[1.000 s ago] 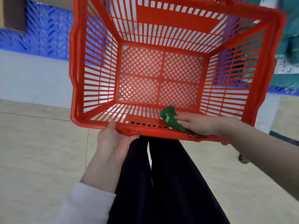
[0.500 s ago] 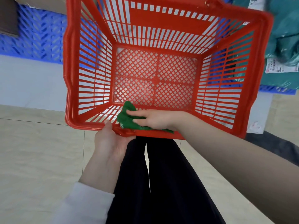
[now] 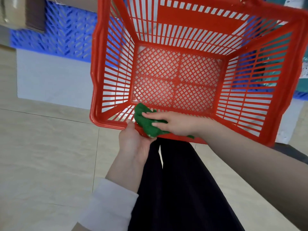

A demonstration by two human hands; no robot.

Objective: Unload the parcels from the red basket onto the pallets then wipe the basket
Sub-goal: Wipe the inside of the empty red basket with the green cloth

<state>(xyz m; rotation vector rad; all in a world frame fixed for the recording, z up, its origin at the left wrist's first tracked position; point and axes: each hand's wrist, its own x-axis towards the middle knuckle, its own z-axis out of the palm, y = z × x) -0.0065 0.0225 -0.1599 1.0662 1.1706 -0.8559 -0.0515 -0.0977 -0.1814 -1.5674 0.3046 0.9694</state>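
Note:
The red basket (image 3: 116, 67) is tilted with its open top toward me; nothing lies inside it. My left hand (image 3: 133, 140) grips the near rim from below, thumb on the rim. My right hand (image 3: 173, 123) presses a crumpled green cloth (image 3: 148, 124) against the inside of the near wall, by the near-left corner. Green parcels (image 3: 303, 70) show at the right edge behind the basket. A cardboard parcel (image 3: 21, 12) rests on the blue pallet (image 3: 55, 39) at the top left.
A white base (image 3: 53, 80) runs under the pallet. Beige floor tiles (image 3: 41, 155) spread to the left and below. My dark trouser legs (image 3: 180, 189) are under the basket. A dark mat (image 3: 293, 152) lies at the right.
My right hand slid the green cloth leftward along the near wall, from the middle to the near-left corner. The basket drifted rightward in view. The left hand kept its grip.

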